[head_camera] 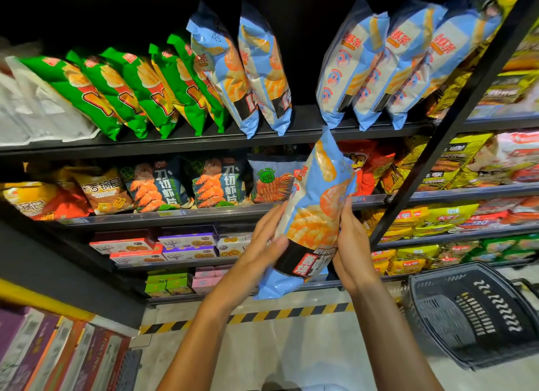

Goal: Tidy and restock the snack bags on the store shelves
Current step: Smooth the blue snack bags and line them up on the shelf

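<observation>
I hold a blue bag tight with my left hand and right hand. Next it goes in the gap on the top shelf.

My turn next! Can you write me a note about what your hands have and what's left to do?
Left hand and right hand both have a grip on one blue shrimp-stick bag, held upright below the top shelf.
Done: two blue bags stand left of a gap, three right.
Left: probably slot this bag into the gap. Black basket on the floor, contents unclear.
</observation>
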{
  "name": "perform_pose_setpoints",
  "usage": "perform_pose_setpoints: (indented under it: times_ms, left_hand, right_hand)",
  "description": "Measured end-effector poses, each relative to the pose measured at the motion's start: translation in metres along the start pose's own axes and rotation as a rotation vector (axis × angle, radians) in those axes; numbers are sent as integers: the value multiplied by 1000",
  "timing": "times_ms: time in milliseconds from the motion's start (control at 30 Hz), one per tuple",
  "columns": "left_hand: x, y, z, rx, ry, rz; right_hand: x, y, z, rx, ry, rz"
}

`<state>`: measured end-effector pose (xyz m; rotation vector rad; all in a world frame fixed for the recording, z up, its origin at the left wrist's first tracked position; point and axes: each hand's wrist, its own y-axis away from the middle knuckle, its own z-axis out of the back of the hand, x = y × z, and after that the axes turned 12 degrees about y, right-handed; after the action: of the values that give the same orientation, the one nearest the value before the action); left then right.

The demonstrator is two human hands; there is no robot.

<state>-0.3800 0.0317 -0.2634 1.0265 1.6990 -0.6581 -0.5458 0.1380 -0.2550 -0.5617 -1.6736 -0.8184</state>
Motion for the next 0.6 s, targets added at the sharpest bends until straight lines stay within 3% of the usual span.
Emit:
perform_pose_setpoints:
  times_ms: [67, 200, 367, 500, 600]
  left_hand:
    - [2, -2, -8, -21, -250, -1]
    - [4, 2, -12, -52, -265, -132]
    - [4, -7, -2, -306, -73, -199]
    - [2, -14, -2, -532, 339, -26]
    - [1, -12, -14, -554, 441, 25]
  right_hand:
    - [-1, 2, -2, -33, 22, 41]
    - [6, 13, -7, -47, 63, 142]
    - [28, 19, 2, 103, 55, 187]
    - [34, 24, 5, 281, 115, 316]
    - [28, 29, 0, 393, 195, 386]
